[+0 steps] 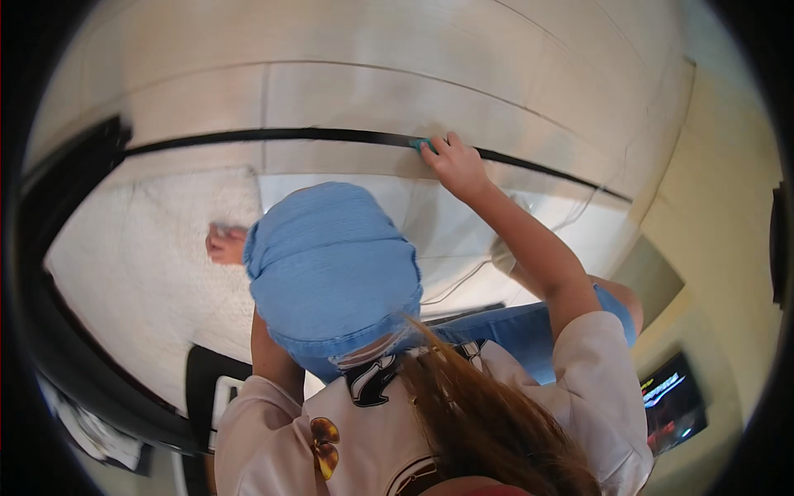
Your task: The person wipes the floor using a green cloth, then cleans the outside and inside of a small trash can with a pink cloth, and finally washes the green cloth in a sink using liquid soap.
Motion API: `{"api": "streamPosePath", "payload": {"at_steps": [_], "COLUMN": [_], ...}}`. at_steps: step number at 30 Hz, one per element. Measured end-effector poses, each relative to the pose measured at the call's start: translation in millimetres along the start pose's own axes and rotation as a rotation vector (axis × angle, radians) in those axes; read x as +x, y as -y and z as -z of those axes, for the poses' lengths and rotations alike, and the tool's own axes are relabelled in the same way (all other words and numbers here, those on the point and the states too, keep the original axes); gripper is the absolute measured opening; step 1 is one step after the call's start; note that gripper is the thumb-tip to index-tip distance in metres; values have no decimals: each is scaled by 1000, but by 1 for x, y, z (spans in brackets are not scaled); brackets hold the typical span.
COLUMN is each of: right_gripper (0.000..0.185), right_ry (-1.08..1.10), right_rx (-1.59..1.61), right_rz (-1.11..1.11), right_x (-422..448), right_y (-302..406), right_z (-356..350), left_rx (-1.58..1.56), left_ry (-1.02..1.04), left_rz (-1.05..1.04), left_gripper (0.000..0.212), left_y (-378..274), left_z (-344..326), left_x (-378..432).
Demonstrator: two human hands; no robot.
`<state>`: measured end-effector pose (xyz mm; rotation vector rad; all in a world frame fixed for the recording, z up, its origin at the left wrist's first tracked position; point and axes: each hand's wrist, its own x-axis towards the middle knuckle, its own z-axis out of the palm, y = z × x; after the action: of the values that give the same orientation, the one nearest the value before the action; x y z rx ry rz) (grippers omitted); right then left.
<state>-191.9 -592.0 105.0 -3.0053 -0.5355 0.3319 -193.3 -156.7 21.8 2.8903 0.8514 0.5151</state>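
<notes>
My right hand [456, 165] is closed around a small teal thing [421, 144], perhaps a cloth or sponge, mostly hidden by my fingers. It presses this against a long, narrow black bar [298, 134] that runs across the view in front of me. My left hand [226, 243] is low beside my denim-covered knee [335, 248], over a white rug [149, 217]. Its fingers are curled and blurred, and I cannot tell whether they hold anything.
Large beige tiles [384, 93] extend beyond the bar. Black furniture [74, 167] curves along the left. Thin cables [459, 285] trail near my other leg. A lit screen [673, 400] stands at the lower right by a yellowish wall [719, 248].
</notes>
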Motion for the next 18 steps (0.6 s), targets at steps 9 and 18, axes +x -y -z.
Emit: {"api": "streamPosePath", "payload": {"at_steps": [9,18], "right_gripper": [26,19], "right_ry": [-75,-88], "right_rx": [-16,-139], "right_rz": [-175,-336], "right_x": [-136,-262], "right_y": [-98,-201], "right_z": [-20,-25], "left_rx": [-121,-364], "left_ry": [69,299], "left_rz": [-283,-669], "left_gripper": [33,32], "left_y": [-62,-176], "left_z": [14,53], "left_x": [19,36]}}
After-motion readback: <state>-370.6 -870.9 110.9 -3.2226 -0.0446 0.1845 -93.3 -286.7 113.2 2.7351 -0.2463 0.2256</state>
